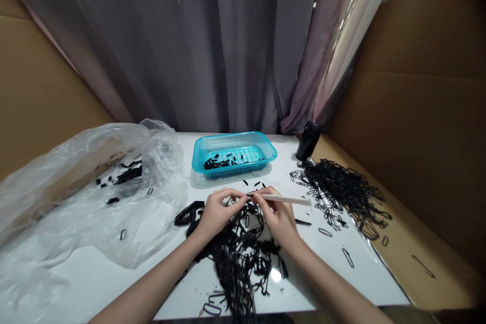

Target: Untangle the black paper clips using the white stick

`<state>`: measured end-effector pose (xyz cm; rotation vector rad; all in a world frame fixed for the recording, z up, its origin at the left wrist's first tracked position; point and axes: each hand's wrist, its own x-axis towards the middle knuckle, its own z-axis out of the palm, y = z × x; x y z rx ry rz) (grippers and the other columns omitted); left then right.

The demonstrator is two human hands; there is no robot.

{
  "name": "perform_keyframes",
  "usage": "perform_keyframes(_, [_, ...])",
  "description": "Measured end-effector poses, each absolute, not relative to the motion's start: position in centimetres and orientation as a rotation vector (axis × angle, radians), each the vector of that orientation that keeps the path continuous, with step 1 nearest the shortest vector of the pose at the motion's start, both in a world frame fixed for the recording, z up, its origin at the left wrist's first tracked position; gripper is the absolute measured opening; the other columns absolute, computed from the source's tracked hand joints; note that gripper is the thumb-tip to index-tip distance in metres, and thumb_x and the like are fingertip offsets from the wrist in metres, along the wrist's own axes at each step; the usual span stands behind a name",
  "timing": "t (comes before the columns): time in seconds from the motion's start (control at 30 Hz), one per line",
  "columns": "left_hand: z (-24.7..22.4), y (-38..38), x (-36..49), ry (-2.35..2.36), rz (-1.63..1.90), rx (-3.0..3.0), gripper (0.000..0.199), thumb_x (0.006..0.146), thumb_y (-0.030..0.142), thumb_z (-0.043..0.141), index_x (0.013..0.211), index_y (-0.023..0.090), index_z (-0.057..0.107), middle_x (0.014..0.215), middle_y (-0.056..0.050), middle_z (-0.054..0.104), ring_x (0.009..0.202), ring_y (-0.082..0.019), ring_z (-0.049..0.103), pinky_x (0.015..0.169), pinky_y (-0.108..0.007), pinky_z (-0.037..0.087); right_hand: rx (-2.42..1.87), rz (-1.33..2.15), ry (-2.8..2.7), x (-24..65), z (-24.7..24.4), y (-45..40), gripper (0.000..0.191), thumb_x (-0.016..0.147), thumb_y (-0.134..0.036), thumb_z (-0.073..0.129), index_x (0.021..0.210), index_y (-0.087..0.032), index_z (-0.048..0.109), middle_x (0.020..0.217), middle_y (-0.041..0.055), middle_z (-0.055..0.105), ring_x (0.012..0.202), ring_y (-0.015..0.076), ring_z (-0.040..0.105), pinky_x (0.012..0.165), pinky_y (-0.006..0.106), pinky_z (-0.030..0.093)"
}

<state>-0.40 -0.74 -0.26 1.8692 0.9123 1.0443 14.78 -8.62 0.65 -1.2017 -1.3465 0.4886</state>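
Observation:
My left hand (pixel 220 211) pinches a small black piece (pixel 249 195) between thumb and fingertips, over the middle of the table. My right hand (pixel 279 217) is closed around a slim white-handled tool (pixel 298 199), whose handle points right. Its tip meets the black piece at my left fingertips; the tip is too small to make out. Beneath both hands lies a tangled heap of black rubbery strips (pixel 235 258). A few short black bits (pixel 257 184) are scattered just beyond my fingers.
A turquoise basket (pixel 234 136) holding black pieces stands behind my hands. At the right, a pile of black loops (pixel 337 187) spreads over the table edge beside a black cylinder (pixel 308 140). Clear plastic sheeting (pixel 159 162) covers the left side. Cardboard walls (pixel 425 111) flank the table.

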Motion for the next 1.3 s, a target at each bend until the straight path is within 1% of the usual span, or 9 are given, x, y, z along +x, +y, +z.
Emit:
perform_keyframes(0.1, [-0.2,-1.0,-0.2,0.950,1.037,1.804,0.017,0.078,0.033,0.068,0.071,0.017,0.071,0.072,-0.004,0.072,0.073,-0.022,0.065,0.070,-0.030,0.049,-1.199,0.481,-1.372,14.7,0.5,-8.7,0.018,0.095,-0.030,0.052,0.087,-0.023,0.067,0.080,0.0019,0.068,0.074,0.0179,0.064,0.066,0.027,0.049])
perform_keyframes(0.2, [-0.2,-1.2,-0.2,0.904,1.002,1.781,0.019,0.081,0.032,0.065,0.089,0.017,0.073,0.070,-0.003,0.071,0.070,-0.020,0.064,0.070,-0.030,0.048,-1.206,0.469,-1.389,14.6,0.3,-8.8,0.019,0.096,-0.031,0.052,0.089,-0.023,0.068,0.081,0.0022,0.069,0.075,0.0182,0.064,0.066,0.028,0.048])
perform_keyframes(0.27, [-0.2,-1.2,-0.2,0.860,0.965,1.789,0.022,0.083,0.031,0.062,0.096,0.018,0.073,0.077,-0.004,0.073,0.075,-0.021,0.065,0.072,-0.030,0.048,-1.215,0.459,-1.393,14.6,0.2,-8.8,0.020,0.096,-0.032,0.051,0.090,-0.024,0.068,0.081,0.0024,0.069,0.075,0.0185,0.063,0.066,0.028,0.047])
perform_keyframes(0.37, [-0.2,-1.1,-0.2,0.833,0.945,1.803,0.018,0.082,0.031,0.061,0.087,0.018,0.073,0.084,-0.005,0.073,0.079,-0.021,0.064,0.072,-0.029,0.047,-1.233,0.440,-1.384,14.7,0.3,-8.9,0.020,0.096,-0.032,0.051,0.090,-0.024,0.068,0.081,0.0022,0.069,0.072,0.0184,0.062,0.064,0.028,0.046])
perform_keyframes(0.53, [-0.2,-1.1,-0.3,0.796,0.901,1.824,0.015,0.084,0.034,0.062,0.084,0.019,0.065,0.073,0.000,0.064,0.070,-0.017,0.058,0.065,-0.026,0.042,-1.240,0.410,-1.366,14.6,0.2,-8.8,0.020,0.096,-0.032,0.050,0.089,-0.023,0.067,0.081,0.0026,0.068,0.075,0.0191,0.062,0.067,0.029,0.046])
perform_keyframes(0.8, [0.1,-1.5,-0.3,0.658,0.824,1.865,0.024,0.096,0.038,0.045,0.083,0.020,0.052,0.071,0.004,0.048,0.065,-0.014,0.045,0.063,-0.024,0.036,-1.234,0.422,-1.347,14.4,0.4,-8.8,0.018,0.095,-0.030,0.053,0.087,-0.023,0.067,0.078,0.0012,0.067,0.070,0.0176,0.060,0.064,0.028,0.045])
perform_keyframes(0.87, [-0.2,-1.3,-0.3,0.654,0.848,1.743,0.025,0.094,0.041,0.050,0.081,0.020,0.052,0.069,0.005,0.047,0.063,-0.013,0.044,0.063,-0.024,0.036,-1.225,0.431,-1.330,14.5,0.6,-8.8,0.018,0.095,-0.030,0.054,0.086,-0.022,0.067,0.076,0.0010,0.066,0.069,0.0177,0.060,0.065,0.028,0.046])
perform_keyframes(1.0, [-0.8,-0.8,0.0,0.638,0.871,1.432,0.031,0.085,0.046,0.064,0.074,0.020,0.052,0.065,0.005,0.052,0.064,-0.013,0.048,0.066,-0.024,0.038,-1.185,0.483,-1.288,14.6,0.6,-8.6,0.017,0.094,-0.032,0.055,0.087,-0.022,0.068,0.079,0.0021,0.068,0.076,0.0189,0.065,0.069,0.029,0.051])
perform_keyframes(1.3, [-0.9,0.6,-0.4,0.691,0.907,1.240,0.045,0.073,0.056,0.070,0.066,0.019,0.046,0.060,0.005,0.050,0.059,-0.010,0.048,0.061,-0.021,0.040,-1.063,0.678,-1.242,15.2,1.2,-8.9,0.017,0.091,-0.036,0.061,0.089,-0.021,0.070,0.085,0.0037,0.072,0.082,0.0193,0.071,0.076,0.031,0.057])
